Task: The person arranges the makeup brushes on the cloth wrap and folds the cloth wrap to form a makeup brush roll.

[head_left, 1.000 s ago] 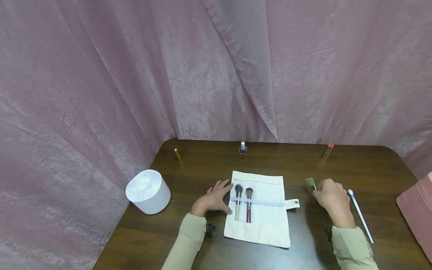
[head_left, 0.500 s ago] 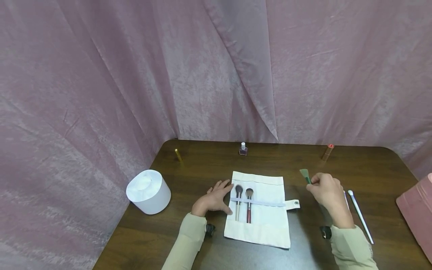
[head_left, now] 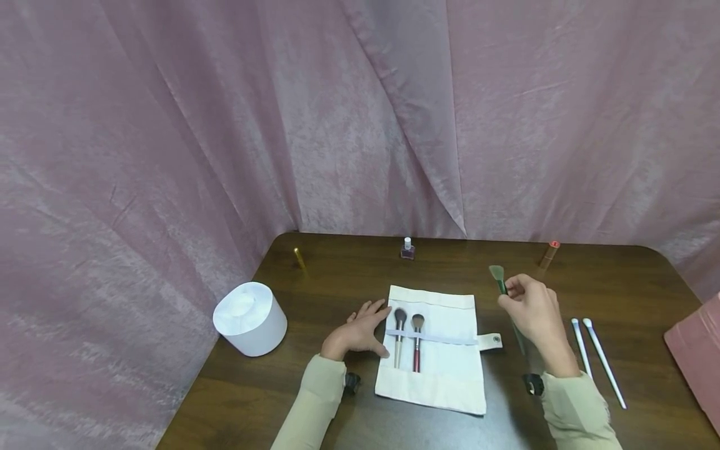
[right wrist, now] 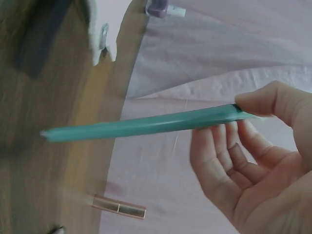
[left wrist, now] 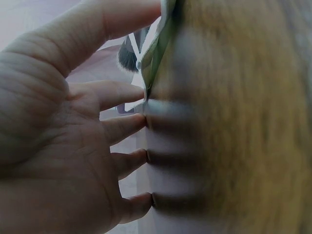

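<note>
My right hand (head_left: 531, 312) pinches a green makeup brush (right wrist: 156, 123) between thumb and fingers, right of the cloth brush roll (head_left: 450, 384). The brush's pale green bristles point away from me in the head view. My left hand (head_left: 357, 331) lies with fingers spread at the roll's left edge, thumb and fingertips touching it; in the left wrist view the fingers (left wrist: 129, 124) reach the table surface. Under the roll's elastic band sit a dark-bristled brush with a pale handle (head_left: 399, 337) and another with a red handle (head_left: 417, 344).
Two white brushes (head_left: 604, 362) lie right of my right forearm. A pink box (head_left: 697, 356) stands at the right edge and a white roll of tissue (head_left: 250, 320) at the left. Along the back are a gold tube (head_left: 299, 257), a nail polish bottle (head_left: 407, 250) and a lipstick (head_left: 549, 255).
My right hand has lifted the green brush and carried it left and away from the white brushes, uncovering the second one. The left hand has stayed at the roll's edge.
</note>
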### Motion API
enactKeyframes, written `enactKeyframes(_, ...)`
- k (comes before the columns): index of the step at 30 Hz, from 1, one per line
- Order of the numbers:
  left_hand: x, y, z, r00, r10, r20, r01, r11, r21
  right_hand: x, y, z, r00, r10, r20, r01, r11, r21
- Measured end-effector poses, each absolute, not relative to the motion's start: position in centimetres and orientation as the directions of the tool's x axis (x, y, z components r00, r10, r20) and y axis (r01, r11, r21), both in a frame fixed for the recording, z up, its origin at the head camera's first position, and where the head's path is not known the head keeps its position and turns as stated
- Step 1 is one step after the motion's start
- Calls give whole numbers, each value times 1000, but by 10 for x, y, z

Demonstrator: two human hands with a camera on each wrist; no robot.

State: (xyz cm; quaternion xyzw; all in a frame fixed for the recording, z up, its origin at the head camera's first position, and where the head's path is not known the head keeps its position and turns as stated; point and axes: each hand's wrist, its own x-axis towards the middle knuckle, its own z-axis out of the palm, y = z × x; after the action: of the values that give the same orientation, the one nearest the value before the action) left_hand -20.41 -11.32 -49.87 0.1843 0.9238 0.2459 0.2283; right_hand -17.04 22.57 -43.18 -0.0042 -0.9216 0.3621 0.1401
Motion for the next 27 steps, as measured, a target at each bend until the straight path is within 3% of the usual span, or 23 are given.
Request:
enactKeyframes(12, -209, -109, -498, -826, 466, -316, 241, 800, 549, -182, 208, -428, -890, 247, 383, -166, 607, -777)
enactKeyframes(18, -213, -111, -501, -827, 480, -292, 264, 790, 553, -192, 195, -433, -877, 314, 365, -178, 494, -851)
enactKeyframes(27, -214, -120, -508, -825, 505, -255, 265, 744, 614, -206, 178, -445, -893, 312, 324, -222, 320, -921)
